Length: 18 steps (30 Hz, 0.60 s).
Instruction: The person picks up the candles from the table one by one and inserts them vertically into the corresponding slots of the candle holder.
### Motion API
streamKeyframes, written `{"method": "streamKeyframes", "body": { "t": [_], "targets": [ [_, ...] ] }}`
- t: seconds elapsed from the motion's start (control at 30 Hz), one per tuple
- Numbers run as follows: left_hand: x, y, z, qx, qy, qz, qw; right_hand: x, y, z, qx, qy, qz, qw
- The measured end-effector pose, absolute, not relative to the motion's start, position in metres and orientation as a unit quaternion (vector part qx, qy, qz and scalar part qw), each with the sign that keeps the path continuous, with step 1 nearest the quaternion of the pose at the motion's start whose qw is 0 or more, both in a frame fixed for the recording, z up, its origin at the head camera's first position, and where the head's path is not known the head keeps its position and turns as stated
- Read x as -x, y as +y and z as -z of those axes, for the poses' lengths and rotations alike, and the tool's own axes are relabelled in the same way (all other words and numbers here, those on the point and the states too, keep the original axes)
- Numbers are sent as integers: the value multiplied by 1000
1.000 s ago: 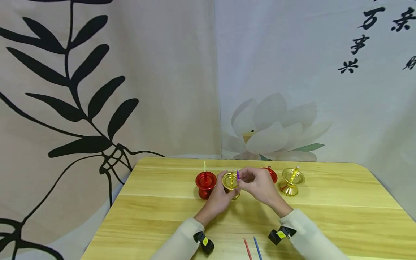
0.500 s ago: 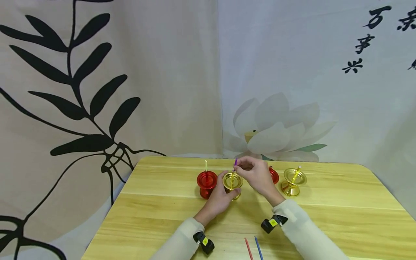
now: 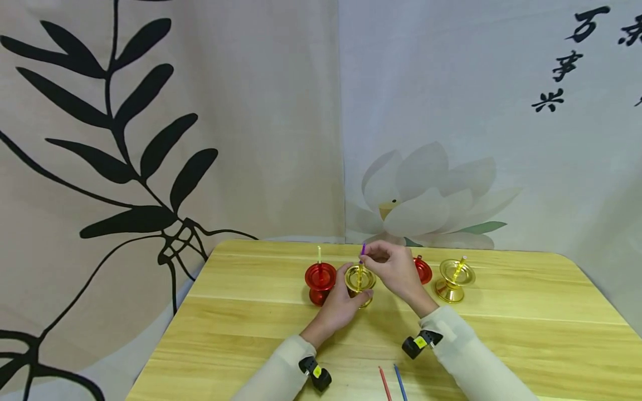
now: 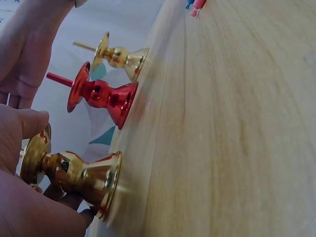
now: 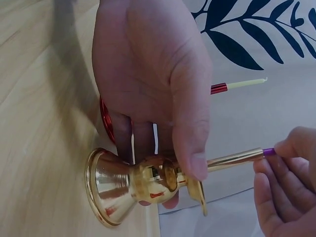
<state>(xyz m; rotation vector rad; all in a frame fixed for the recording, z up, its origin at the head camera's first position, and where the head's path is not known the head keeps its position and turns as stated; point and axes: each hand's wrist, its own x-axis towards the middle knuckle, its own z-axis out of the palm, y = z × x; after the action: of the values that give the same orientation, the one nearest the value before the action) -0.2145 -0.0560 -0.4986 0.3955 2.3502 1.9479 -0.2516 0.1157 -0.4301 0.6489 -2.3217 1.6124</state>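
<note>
My left hand [image 3: 340, 306] grips a gold candle holder [image 5: 153, 182] just below its dish, with the thumb and fingers around it. The holder stands upright on the table. Above it, my right hand [image 3: 398, 273] pinches a thin purple candle [image 5: 268, 151] between thumb and fingertips. In the right wrist view, the candle's lower end is at the mouth of the holder's upright tube [image 5: 237, 160], lined up with it. How deep it sits is hidden. Left of the left hand stands a red candle holder [image 3: 320, 281] with a pale yellow candle [image 5: 247, 84] in its tube.
Behind the right hand, a second red candle holder [image 4: 103, 94] is partly covered in the head view. Farther right stands another gold candle holder [image 3: 450, 289]. A red candle [image 3: 385, 383] and a blue candle [image 3: 400, 382] lie near the table's front edge.
My right hand has risen and moved slightly left, bringing the purple candle from beside the gold holder's dish to the top of its tube. The left hand keeps its grip.
</note>
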Motion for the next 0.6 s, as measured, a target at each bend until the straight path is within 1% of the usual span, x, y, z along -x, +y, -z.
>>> {"method": "streamKeyframes", "body": {
  "t": [0.6],
  "targets": [
    [214, -57, 497, -135, 762, -632, 33, 253, 115, 436, -235, -802, -532, 138]
  ]
}}
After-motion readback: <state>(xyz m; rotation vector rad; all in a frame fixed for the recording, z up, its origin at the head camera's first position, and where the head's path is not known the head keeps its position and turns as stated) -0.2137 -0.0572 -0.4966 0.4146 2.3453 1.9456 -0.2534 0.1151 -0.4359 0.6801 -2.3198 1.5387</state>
